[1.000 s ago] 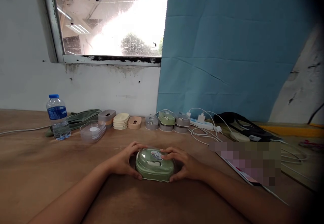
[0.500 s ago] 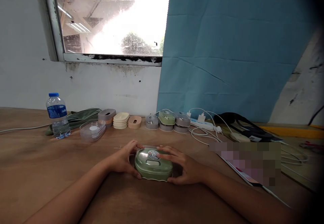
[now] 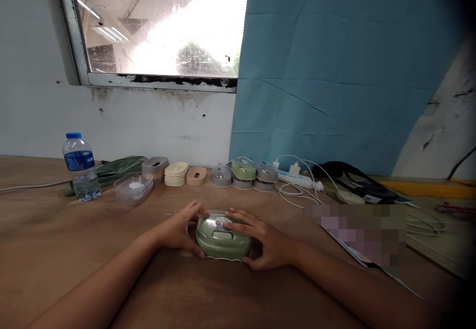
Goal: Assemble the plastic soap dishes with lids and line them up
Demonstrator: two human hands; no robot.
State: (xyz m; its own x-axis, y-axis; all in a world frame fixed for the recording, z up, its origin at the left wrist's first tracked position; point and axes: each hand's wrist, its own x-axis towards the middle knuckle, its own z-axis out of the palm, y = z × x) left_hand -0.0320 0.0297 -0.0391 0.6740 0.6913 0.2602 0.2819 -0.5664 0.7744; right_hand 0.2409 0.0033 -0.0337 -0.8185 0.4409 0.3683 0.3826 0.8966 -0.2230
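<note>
A green oval box (image 3: 223, 252) with a glossy clear cover sits on the brown table in front of me. Its top carries a round printed sticker (image 3: 223, 224) and a slot-shaped recess. My left hand (image 3: 185, 230) grips the box's left end, thumb at the front corner and fingers at the back. Around the right end is my right hand (image 3: 265, 239), its thumb at the front right corner and its fingers reaching over the top beside the sticker. The box's underside and part of its right end are hidden.
Along the wall stand a water bottle (image 3: 81, 167), a clear plastic cover (image 3: 134, 190), stacked cream pieces (image 3: 176, 174), a peach piece (image 3: 196, 175) and several grey and green boxes (image 3: 243, 169). White cables (image 3: 297, 190), a power strip (image 3: 295, 178) and a blurred-out patch lie to the right.
The whole view has shifted slightly, so everything sits a little higher and further left in the picture. Both hands keep their hold on the green box, which stays put on the table.
</note>
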